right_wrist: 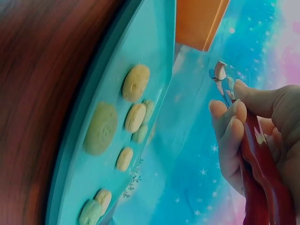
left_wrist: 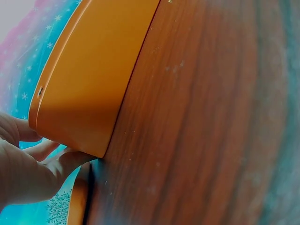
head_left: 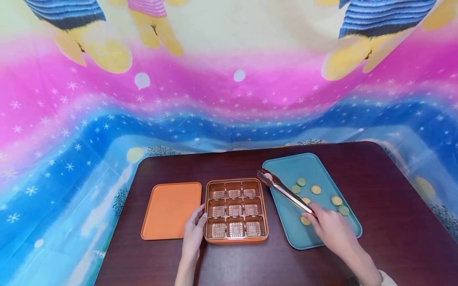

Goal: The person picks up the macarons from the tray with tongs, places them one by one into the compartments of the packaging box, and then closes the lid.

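Observation:
My right hand [head_left: 334, 228] grips red-handled metal tongs [head_left: 286, 192]. Between the tongs' tips is a small pink macaron [head_left: 268, 176], held over the left edge of a teal tray [head_left: 286, 163]. Yellow macarons [head_left: 315, 190] and green macarons [head_left: 301, 182] lie scattered on that tray; the right wrist view shows several of them close up. My left hand [head_left: 193, 234] rests its fingers and thumb against the left side of an orange box [left_wrist: 93, 79]. Inside the box sits a brown plastic insert [head_left: 234, 209] divided into several square compartments, with no macaron visible in them.
An orange lid [head_left: 171, 210] lies flat to the left of the box, near my left hand. Everything stands on a dark wooden table [head_left: 236, 264]. A patterned cloth [head_left: 214, 99] hangs behind the table's far edge and around its sides.

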A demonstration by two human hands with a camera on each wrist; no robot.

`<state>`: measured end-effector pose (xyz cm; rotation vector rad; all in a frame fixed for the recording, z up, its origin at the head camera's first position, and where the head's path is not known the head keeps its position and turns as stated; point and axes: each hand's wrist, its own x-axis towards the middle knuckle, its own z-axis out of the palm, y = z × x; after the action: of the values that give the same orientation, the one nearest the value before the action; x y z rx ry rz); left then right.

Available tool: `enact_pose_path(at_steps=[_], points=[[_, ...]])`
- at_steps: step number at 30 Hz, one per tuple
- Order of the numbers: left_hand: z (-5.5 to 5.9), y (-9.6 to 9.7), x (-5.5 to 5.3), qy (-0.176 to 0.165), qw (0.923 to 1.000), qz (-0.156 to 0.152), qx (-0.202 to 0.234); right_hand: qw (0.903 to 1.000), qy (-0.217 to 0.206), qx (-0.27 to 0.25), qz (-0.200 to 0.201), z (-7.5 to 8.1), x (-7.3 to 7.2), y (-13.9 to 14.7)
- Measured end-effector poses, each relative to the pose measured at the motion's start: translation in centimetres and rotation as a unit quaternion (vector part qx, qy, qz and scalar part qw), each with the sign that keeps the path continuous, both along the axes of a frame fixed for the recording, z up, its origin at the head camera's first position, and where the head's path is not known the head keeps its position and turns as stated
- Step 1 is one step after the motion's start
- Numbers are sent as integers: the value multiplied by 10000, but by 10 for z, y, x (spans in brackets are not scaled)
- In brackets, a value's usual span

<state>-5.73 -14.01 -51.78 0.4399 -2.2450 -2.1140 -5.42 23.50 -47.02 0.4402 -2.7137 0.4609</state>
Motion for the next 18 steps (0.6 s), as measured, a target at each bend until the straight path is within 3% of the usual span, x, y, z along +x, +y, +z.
enact_pose_path(at_steps=[18], points=[[-3, -1, 1, -43, 10000, 28, -12, 9989, 354, -28, 320, -8, 7, -21]])
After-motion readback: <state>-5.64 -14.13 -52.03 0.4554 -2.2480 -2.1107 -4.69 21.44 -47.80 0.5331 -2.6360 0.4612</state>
